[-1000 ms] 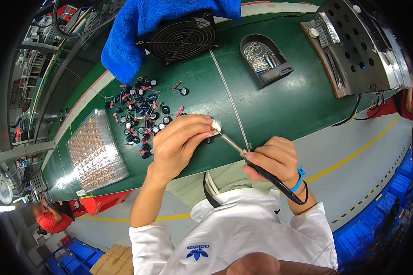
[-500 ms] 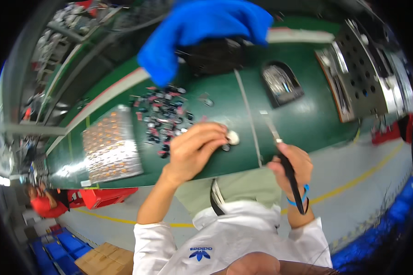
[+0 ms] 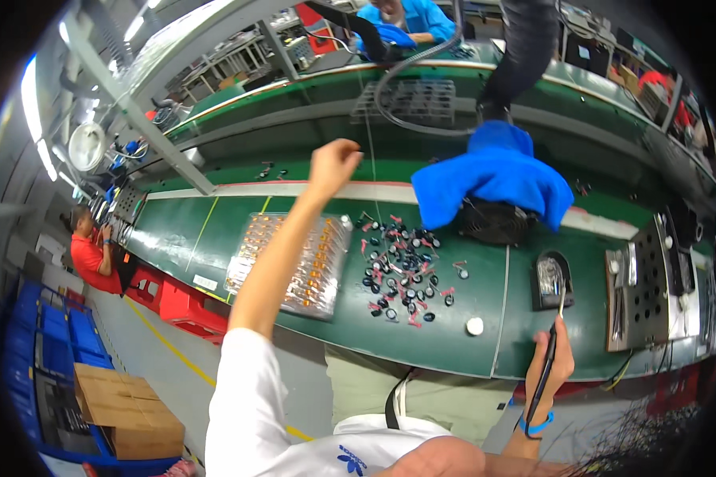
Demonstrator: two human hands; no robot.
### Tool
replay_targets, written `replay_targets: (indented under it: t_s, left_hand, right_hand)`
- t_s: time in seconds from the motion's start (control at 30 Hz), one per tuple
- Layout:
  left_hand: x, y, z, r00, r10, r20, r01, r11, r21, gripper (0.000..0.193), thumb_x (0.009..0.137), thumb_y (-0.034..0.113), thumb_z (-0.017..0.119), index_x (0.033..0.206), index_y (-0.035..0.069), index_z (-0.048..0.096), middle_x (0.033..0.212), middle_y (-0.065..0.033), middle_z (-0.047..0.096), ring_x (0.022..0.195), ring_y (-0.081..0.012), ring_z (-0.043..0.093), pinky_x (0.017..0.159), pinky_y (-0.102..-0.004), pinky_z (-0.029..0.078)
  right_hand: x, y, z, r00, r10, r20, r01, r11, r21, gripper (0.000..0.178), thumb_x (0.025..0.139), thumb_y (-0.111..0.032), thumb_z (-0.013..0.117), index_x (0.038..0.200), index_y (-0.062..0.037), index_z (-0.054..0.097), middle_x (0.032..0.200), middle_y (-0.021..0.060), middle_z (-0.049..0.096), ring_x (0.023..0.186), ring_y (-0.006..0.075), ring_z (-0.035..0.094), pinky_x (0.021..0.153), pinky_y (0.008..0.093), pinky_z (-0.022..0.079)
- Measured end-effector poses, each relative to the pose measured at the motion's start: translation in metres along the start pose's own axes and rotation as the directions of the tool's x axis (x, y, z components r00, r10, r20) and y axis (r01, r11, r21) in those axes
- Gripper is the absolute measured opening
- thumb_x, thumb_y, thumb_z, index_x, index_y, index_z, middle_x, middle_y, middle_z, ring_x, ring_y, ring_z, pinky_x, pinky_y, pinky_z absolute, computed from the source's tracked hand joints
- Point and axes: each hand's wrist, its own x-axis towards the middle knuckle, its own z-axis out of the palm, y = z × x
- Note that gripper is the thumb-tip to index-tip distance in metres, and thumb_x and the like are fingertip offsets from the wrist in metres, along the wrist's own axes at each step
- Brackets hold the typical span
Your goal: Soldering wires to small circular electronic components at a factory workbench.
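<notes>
My left hand (image 3: 334,168) is stretched far forward, above the pale strip at the bench's far edge. Its fingers are curled together; whatever they may hold is hidden. In my right hand (image 3: 561,362) is a soldering iron (image 3: 548,367) with a black handle, its metal tip pointing away from me at a black, open-topped holder (image 3: 566,299) with shiny metallic filling. A white round piece (image 3: 475,326) lies on the green bench between my hands. Left of it spreads a pile of small round black parts (image 3: 398,270) with pinkish-red leads.
A clear tray (image 3: 322,298) with rows of orange bits lies under my left forearm. A black fan (image 3: 497,222) draped with blue cloth (image 3: 493,179) stands at the back. A perforated metal box (image 3: 652,286) is at right. Co-workers sit at left (image 3: 91,258) and opposite (image 3: 429,20).
My left hand has left the white piece and reached forward past the pile. My right hand has moved right with the soldering iron, its tip now at the black holder. The view has tilted up.
</notes>
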Motion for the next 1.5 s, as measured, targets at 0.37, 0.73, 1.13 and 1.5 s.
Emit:
replay_targets:
  t_s: [0.37,0.73,1.13,1.5]
  left_hand:
    - [0.045,0.056,0.163,0.575,0.647,0.501,-0.562,0.757,-0.333,0.043,0.092,0.031,0.063,0.125,0.005,0.068,0.128,-0.0220,0.068,0.111,-0.0435,0.066,0.097,-0.0487,0.053]
    - [0.038,0.012,0.109,0.811,0.449,0.376,-0.432,0.892,-0.133,0.026,0.080,0.009,0.072,0.105,0.004,0.079,0.098,-0.0187,0.073,0.097,-0.0396,0.070,0.088,-0.0453,0.057]
    - [-0.087,0.080,-0.043,0.962,-0.236,0.136,0.272,0.804,-0.528,0.018,0.094,0.000,0.073,0.111,-0.006,0.073,0.108,-0.0098,0.073,0.095,-0.0138,0.070,0.088,-0.0273,0.055]
    - [-0.223,0.189,0.040,0.986,0.019,0.163,0.103,0.700,-0.707,0.025,0.080,-0.019,0.072,0.098,-0.003,0.073,0.112,-0.0124,0.066,0.106,-0.0245,0.069,0.087,-0.0320,0.057]
  right_hand:
    - [-0.005,0.005,-0.002,1.000,0.014,-0.018,-0.013,1.000,0.026,0.038,0.098,-0.006,0.069,0.131,0.0090,0.063,0.072,0.0106,0.067,0.061,0.0213,0.065,0.061,0.0332,0.052]
    - [-0.007,0.011,0.005,0.998,-0.035,-0.044,0.038,0.997,0.072,0.035,0.100,-0.010,0.067,0.131,0.0051,0.065,0.071,0.0087,0.068,0.063,0.0160,0.064,0.063,0.0290,0.051]
    - [-0.014,0.004,-0.007,0.996,-0.085,-0.006,0.084,0.969,0.233,0.035,0.105,-0.010,0.059,0.138,0.0021,0.058,0.081,0.0122,0.074,0.060,0.0106,0.054,0.058,0.0263,0.046]
    - [-0.006,-0.044,0.018,0.959,-0.231,0.164,0.152,0.908,0.391,0.024,0.102,0.007,0.052,0.124,-0.0021,0.050,0.102,0.0220,0.078,0.061,0.0166,0.063,0.060,0.0297,0.056]
